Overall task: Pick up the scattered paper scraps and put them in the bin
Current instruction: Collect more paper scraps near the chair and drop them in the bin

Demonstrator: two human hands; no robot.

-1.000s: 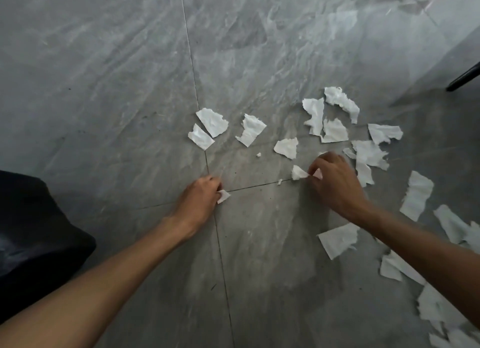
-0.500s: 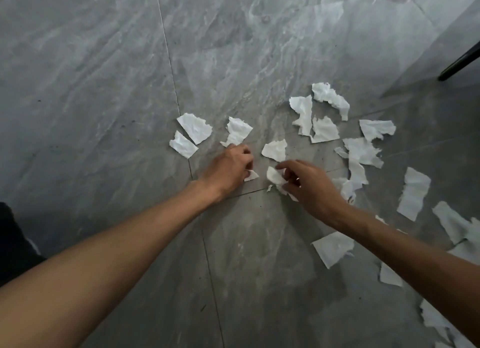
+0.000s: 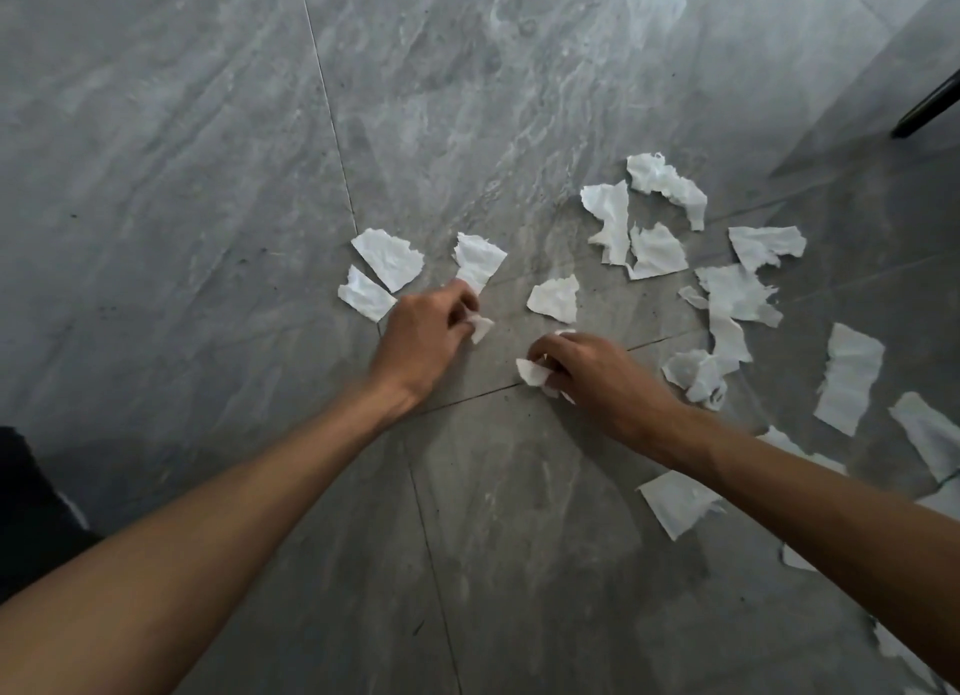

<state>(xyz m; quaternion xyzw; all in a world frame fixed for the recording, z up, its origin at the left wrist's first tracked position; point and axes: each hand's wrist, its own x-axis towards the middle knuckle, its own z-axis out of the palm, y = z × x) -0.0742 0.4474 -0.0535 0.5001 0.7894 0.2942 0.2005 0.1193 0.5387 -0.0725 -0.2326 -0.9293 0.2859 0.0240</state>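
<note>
Several torn white paper scraps lie scattered on the grey tiled floor (image 3: 208, 175). My left hand (image 3: 423, 338) holds a small scrap (image 3: 480, 327) in its curled fingers, its fingertips at the lower end of a larger scrap (image 3: 478, 260). Two more scraps (image 3: 387, 258) (image 3: 363, 294) lie just left of that hand. My right hand (image 3: 597, 377) grips small scraps (image 3: 531, 372) low over the floor, just below a lone scrap (image 3: 555, 298). No bin is in view.
A dense patch of scraps (image 3: 727, 299) spreads to the right of my right hand and under my right forearm. A dark slanted leg (image 3: 930, 104) stands at the far right edge. Something black (image 3: 26, 507) sits at the lower left edge.
My left hand has moved forward and right from the tile joint up to the scraps, still holding its small piece. My right hand has gathered small scraps and shifted slightly left.
</note>
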